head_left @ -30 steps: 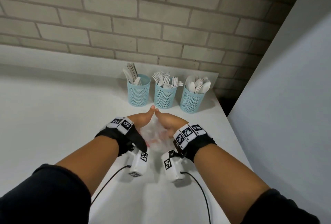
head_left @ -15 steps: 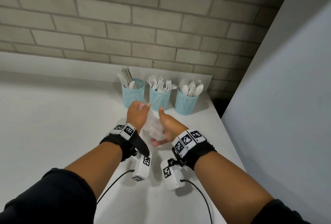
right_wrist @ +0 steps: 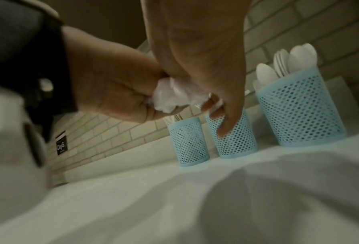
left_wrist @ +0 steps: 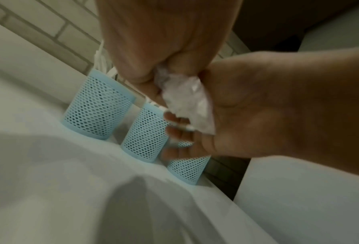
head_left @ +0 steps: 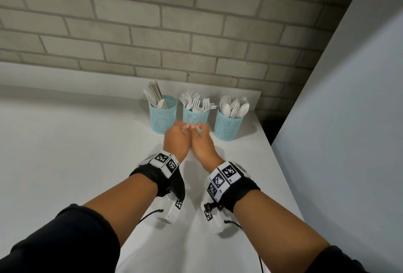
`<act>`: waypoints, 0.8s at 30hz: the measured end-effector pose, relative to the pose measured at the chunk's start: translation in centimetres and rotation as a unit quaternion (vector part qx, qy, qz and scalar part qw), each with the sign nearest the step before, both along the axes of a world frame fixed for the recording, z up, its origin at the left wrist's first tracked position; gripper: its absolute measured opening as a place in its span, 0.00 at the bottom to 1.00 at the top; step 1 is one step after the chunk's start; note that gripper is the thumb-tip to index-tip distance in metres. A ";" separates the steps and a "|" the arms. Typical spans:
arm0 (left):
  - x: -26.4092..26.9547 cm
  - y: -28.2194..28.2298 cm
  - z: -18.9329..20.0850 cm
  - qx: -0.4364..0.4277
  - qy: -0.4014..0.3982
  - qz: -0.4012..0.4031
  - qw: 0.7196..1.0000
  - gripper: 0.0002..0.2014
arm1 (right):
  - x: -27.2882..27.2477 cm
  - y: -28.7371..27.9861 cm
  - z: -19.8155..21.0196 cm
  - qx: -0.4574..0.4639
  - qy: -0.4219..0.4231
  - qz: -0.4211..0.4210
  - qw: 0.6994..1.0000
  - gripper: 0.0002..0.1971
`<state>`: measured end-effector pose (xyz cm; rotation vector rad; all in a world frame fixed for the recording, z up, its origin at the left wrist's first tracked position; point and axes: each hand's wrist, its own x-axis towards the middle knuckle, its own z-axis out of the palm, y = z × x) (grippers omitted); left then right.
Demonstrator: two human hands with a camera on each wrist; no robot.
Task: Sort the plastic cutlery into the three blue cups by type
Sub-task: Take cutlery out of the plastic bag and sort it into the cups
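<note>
Three blue mesh cups stand in a row at the back of the white counter. The left cup (head_left: 162,116) holds knives (head_left: 155,96), the middle cup (head_left: 195,116) forks (head_left: 197,103), and the right cup (head_left: 227,125) spoons (head_left: 234,107). My left hand (head_left: 176,139) and right hand (head_left: 201,144) are pressed together just in front of the middle cup. Between them is a crumpled clear plastic wrapper (left_wrist: 187,102). The left hand's fingers are curled tightly round it. The right hand cups it from the other side, as the wrapper (right_wrist: 170,97) shows in the right wrist view.
The counter (head_left: 76,152) runs wide to the left and toward me. A brick wall (head_left: 196,33) rises behind the cups. A tall pale panel (head_left: 349,120) closes the right side, with a dark gap (head_left: 270,128) past the counter's right edge.
Both hands have moved forward from mid-counter to just before the middle cup. They have closed together, squeezing the wrapper into a smaller wad.
</note>
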<state>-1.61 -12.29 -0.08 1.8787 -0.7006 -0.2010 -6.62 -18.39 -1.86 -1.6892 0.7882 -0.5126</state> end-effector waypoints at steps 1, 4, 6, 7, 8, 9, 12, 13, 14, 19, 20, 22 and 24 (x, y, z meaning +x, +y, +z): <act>0.3 -0.1 0.0 -0.014 -0.003 0.006 1.000 0.18 | -0.2 0.1 0.3 0.089 0.030 0.044 0.995 0.27; 0.3 -0.3 0.0 -0.018 0.012 -0.009 1.000 0.25 | -0.5 0.3 1.8 0.328 0.049 0.117 0.936 0.35; 0.6 -0.9 -0.5 -0.011 0.054 -0.035 0.998 0.36 | 0.0 0.0 2.4 0.357 0.022 0.100 0.929 0.33; 1.1 -1.3 -1.3 -0.003 0.068 -0.034 0.997 0.43 | 0.3 -0.1 2.6 0.334 0.009 0.083 0.939 0.30; 1.5 -1.7 -2.0 0.011 0.067 -0.020 0.997 0.47 | 0.6 -0.1 2.7 0.314 -0.004 0.057 0.948 0.26; 1.9 -2.0 -2.4 0.028 0.047 -0.014 0.998 0.46 | 0.8 -0.2 2.8 0.296 -0.007 0.027 0.955 0.25; 0.7 -1.1 -0.3 0.041 -0.098 -0.018 0.994 0.26 | 0.9 -0.4 2.9 0.251 -0.015 -0.004 0.968 0.27; 0.5 -0.9 0.1 0.029 -0.135 -0.016 0.990 0.23 | 0.9 -0.3 2.9 0.236 -0.014 0.000 0.972 0.27; 0.3 -0.6 0.5 0.019 -0.143 -0.008 0.989 0.22 | 1.0 0.0 3.0 0.230 -0.018 -0.001 0.973 0.26; -0.1 -0.7 0.2 -0.001 -0.075 -0.014 0.997 0.24 | 1.2 -0.2 2.0 0.100 -0.056 -0.028 0.993 0.25; -0.1 -0.9 0.1 -0.012 -0.055 -0.021 0.998 0.25 | 1.2 -0.3 1.6 0.040 -0.066 -0.029 0.997 0.25; -0.2 -1.0 0.1 -0.050 0.018 -0.036 0.998 0.25 | 1.0 -0.5 1.3 -0.027 -0.092 -0.034 0.995 0.22; -0.3 -1.2 0.1 -0.082 0.066 -0.033 0.994 0.20 | 1.1 -0.7 1.4 -0.007 -0.088 -0.032 0.996 0.19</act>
